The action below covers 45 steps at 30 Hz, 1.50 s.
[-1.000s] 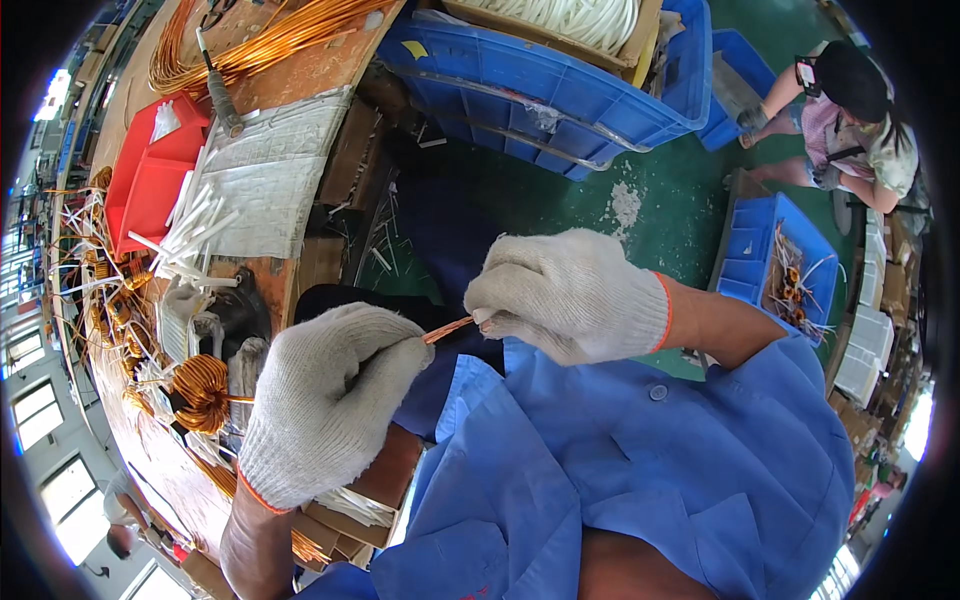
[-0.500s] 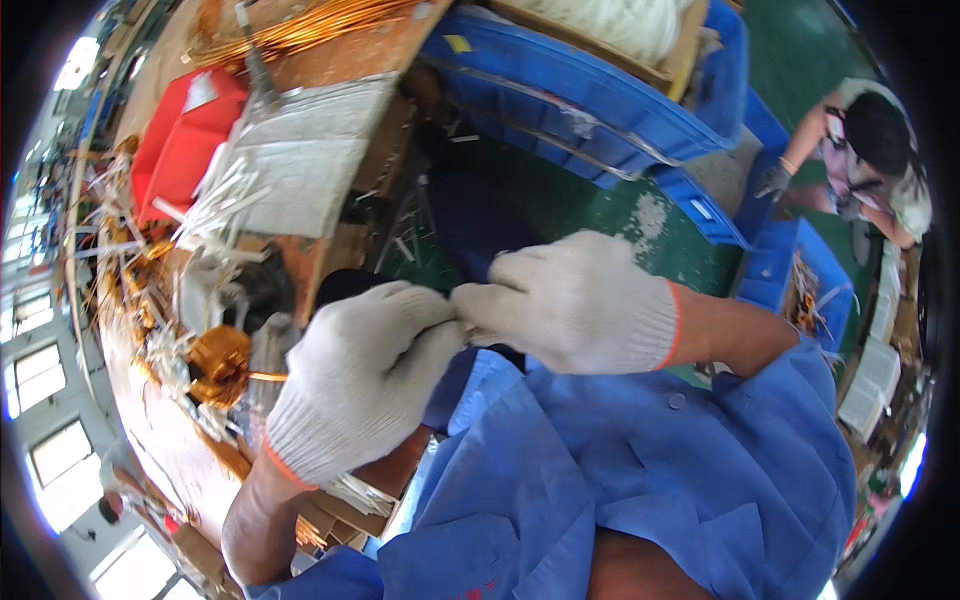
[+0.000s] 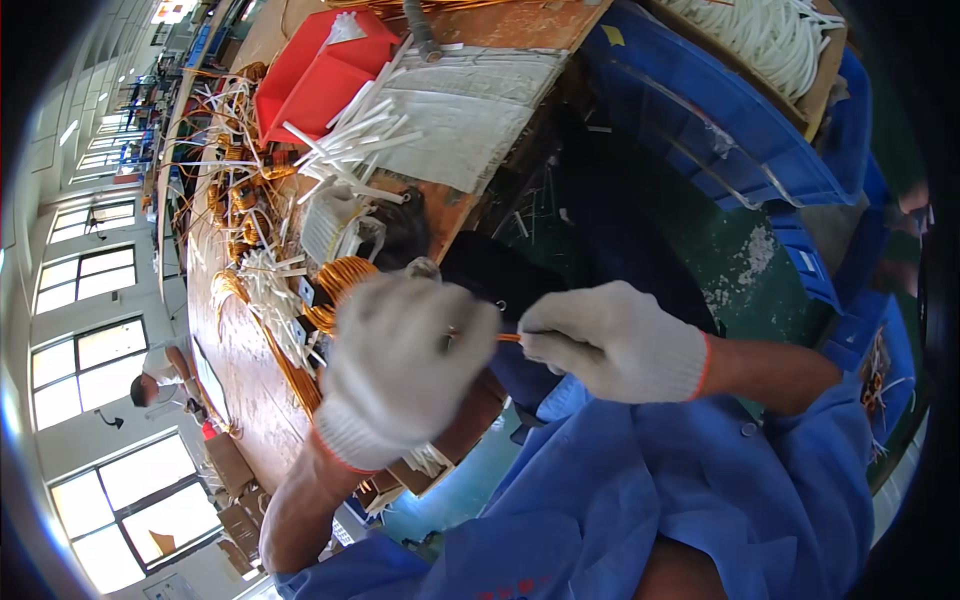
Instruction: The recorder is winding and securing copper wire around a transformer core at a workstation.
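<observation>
White knit gloves cover both my hands. My right hand (image 3: pixel 620 342) is closed in a pinch on a short, thin orange copper wire (image 3: pixel 509 338), which runs toward my left hand (image 3: pixel 405 355). That left hand is smeared by motion, so its fingers cannot be read; it covers part of a wound orange copper coil (image 3: pixel 345 277) at the bench edge. Whether the wire belongs to this coil is hidden behind the glove.
On the bench (image 3: pixel 262 380) at left lie several copper coils, loose white sleeves (image 3: pixel 350 145), a red bin (image 3: pixel 325 80) and a whitish pad (image 3: pixel 465 120). A blue crate (image 3: pixel 690 125) with a carton of white tubing (image 3: pixel 765 45) stands at far right. Another person (image 3: pixel 160 372) is at far left.
My hands have drawn apart, and a bit of copper wire now shows between them. The whole view has swung left, bringing more bench and windows in; the co-worker at right is mostly out of view.
</observation>
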Motion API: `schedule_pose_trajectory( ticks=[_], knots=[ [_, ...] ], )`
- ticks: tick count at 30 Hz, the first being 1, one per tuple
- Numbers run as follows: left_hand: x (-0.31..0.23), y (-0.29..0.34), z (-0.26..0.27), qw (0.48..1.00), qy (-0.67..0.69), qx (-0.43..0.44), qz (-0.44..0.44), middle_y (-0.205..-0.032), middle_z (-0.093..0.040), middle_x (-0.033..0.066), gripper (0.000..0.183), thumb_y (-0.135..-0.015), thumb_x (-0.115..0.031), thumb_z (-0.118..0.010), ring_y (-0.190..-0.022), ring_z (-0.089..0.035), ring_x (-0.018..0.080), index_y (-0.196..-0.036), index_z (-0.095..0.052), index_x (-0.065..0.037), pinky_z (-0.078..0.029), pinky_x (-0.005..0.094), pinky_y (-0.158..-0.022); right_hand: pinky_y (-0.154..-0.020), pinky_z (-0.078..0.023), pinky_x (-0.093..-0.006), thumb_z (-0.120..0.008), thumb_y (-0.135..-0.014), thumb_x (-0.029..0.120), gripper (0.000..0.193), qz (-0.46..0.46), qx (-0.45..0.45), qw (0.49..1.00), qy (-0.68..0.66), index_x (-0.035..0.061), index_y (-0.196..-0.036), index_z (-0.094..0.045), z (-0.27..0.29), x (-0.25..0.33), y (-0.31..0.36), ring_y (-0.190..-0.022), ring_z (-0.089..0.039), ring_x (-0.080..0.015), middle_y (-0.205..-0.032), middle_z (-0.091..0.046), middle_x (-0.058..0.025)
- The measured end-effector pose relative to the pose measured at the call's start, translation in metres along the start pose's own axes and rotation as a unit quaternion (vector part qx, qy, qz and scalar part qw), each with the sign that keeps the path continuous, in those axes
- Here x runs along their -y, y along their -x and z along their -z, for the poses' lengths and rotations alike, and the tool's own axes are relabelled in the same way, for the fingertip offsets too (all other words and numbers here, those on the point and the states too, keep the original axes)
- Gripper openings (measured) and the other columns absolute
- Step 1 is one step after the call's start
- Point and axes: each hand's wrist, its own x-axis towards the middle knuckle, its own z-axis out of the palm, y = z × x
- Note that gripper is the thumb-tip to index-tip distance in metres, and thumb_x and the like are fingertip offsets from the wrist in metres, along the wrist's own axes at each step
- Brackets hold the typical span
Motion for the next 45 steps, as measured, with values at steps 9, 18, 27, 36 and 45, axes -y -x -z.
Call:
schedule_pose_trajectory(
  ticks=[9, 18, 27, 36, 45],
  knots=[
    [0.065, 0.042, -0.009, 0.908, 0.222, -0.023, 0.353, -0.112, -0.071, 0.0110, 0.058, -0.087, -0.011, -0.089, -0.094, -0.071, 0.0177, -0.138, -0.064, -0.001, -0.060, 0.0341, -0.083, -0.073, -0.058, -0.0352, -0.061, -0.115, 0.023, 0.025, -0.105, 0.088, 0.973, -0.188, 0.0004, -0.121, -0.071, -0.031, -0.026, 0.029, -0.076, -0.074, -0.0188, -0.085, -0.074, -0.0087],
    [0.072, 0.051, -0.021, 0.887, 0.269, -0.056, 0.370, -0.112, -0.070, 0.0085, 0.053, -0.087, -0.012, -0.088, -0.096, -0.067, 0.0140, -0.134, -0.066, -0.001, -0.058, 0.0321, -0.086, -0.072, -0.056, -0.0446, -0.063, -0.110, 0.023, 0.024, -0.067, -0.010, 0.977, -0.203, -0.0005, -0.110, -0.069, -0.060, 0.017, -0.059, -0.078, -0.073, -0.0364, -0.086, -0.073, -0.0174],
    [0.073, 0.050, -0.020, 0.870, 0.331, -0.063, 0.359, -0.130, -0.067, 0.0125, 0.064, -0.087, -0.009, -0.086, -0.117, -0.069, 0.0181, -0.144, -0.060, 0.001, -0.056, 0.0342, -0.103, -0.059, -0.053, -0.0348, -0.066, -0.111, 0.020, 0.023, -0.048, -0.050, 0.985, -0.160, -0.0019, -0.109, -0.075, -0.080, 0.000, -0.034, -0.063, -0.069, -0.0154, -0.074, -0.070, -0.0096],
    [0.065, 0.029, -0.014, 0.838, 0.386, -0.074, 0.377, -0.129, -0.070, 0.0106, 0.064, -0.084, 0.000, -0.083, -0.119, -0.070, 0.0172, -0.144, -0.060, 0.002, -0.057, 0.0340, -0.104, -0.057, -0.049, -0.0358, -0.068, -0.109, 0.018, 0.022, -0.068, -0.073, 0.976, -0.194, -0.0028, -0.109, -0.075, -0.098, -0.001, -0.056, -0.060, -0.064, -0.0155, -0.071, -0.068, -0.0128],
    [0.079, 0.039, -0.026, 0.957, 0.119, -0.104, 0.245, -0.102, -0.067, 0.0088, 0.042, -0.077, -0.003, -0.086, -0.094, -0.066, 0.0159, -0.116, -0.071, 0.001, -0.055, 0.0296, -0.084, -0.056, -0.044, -0.0291, -0.065, -0.111, 0.014, 0.022, -0.105, -0.056, 0.947, -0.298, -0.0050, -0.113, -0.076, -0.072, 0.020, -0.021, -0.064, -0.059, -0.0078, -0.074, -0.066, -0.0056]
  ],
)
